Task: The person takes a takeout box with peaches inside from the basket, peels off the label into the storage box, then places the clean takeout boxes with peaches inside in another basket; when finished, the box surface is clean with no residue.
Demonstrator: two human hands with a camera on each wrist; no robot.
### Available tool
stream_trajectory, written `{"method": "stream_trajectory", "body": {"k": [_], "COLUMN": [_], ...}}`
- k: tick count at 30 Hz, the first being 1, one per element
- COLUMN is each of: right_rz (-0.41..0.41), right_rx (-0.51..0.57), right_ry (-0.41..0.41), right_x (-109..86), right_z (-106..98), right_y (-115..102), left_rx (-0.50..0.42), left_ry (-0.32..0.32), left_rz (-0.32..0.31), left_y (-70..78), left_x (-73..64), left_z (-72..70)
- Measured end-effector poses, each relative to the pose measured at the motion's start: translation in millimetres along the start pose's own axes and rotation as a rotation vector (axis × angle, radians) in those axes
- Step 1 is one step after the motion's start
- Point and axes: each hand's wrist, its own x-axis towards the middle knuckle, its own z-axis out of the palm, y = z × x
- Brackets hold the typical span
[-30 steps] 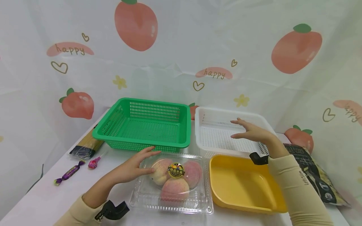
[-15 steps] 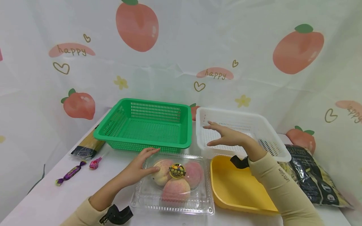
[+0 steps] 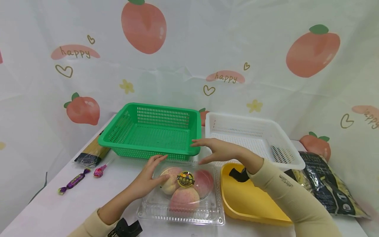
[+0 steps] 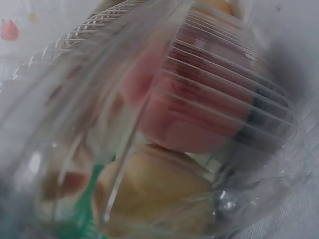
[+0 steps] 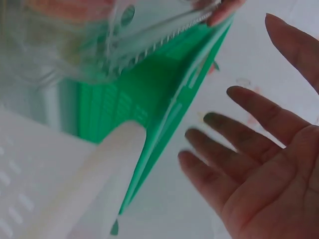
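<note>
A clear plastic clamshell box (image 3: 204,215) with peaches (image 3: 184,199) and a round black-and-gold label (image 3: 186,179) lies on the table before me. My left hand (image 3: 148,179) is at its far left side, thumb over the lid and fingers loosely extended; whether it touches the lid cannot be told. Up close in the left wrist view, the peaches (image 4: 199,104) show through ribbed plastic. My right hand (image 3: 223,151) hovers above the box's far right corner, fingers spread and holding nothing. The right wrist view shows its palm (image 5: 279,189) bare.
Behind the box stand a green basket (image 3: 148,148) and a white basket (image 3: 251,119). A yellow basin (image 3: 251,204) sits right of it, partly under my right arm. A black bag (image 3: 328,187) lies far right. A wrapped candy (image 3: 74,181), lollipop (image 3: 99,171) and stick packet (image 3: 93,151) lie left.
My right hand has moved left from over the white basket to the box's far right corner. The left hand has shifted slightly right at the box. The box has stayed in place.
</note>
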Motion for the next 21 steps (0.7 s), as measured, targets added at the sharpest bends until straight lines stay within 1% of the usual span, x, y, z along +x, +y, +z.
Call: {"method": "stream_trajectory", "body": {"k": [4, 9, 11, 16, 21], "right_rz": [-0.042, -0.09, -0.111, -0.133, -0.128], "right_rx": [0.022, 0.07, 0.06, 0.02, 0.002], "right_ry": [-0.019, -0.09, -0.12, -0.182, -0.245], "right_x": [6.2, 14.2, 18.1, 29.3, 39.1], "right_z": [4, 9, 12, 19, 26], "right_y": [-6, -14, -17, -25, -32], "left_rx": [-0.005, 0.029, 0.052, 0.103, 0.112], "left_ry": [0.0, 0.011, 0.016, 0.021, 0.021], "left_rz": [-0.012, -0.011, -0.016, -0.019, -0.011], "left_y": [0.7, 0.6, 0.5, 0.6, 0.9], "left_x": [-0.6, -0.8, -0.9, -1.2, -1.7], "left_z": [0.5, 1.5, 1.8, 1.8, 1.7]}}
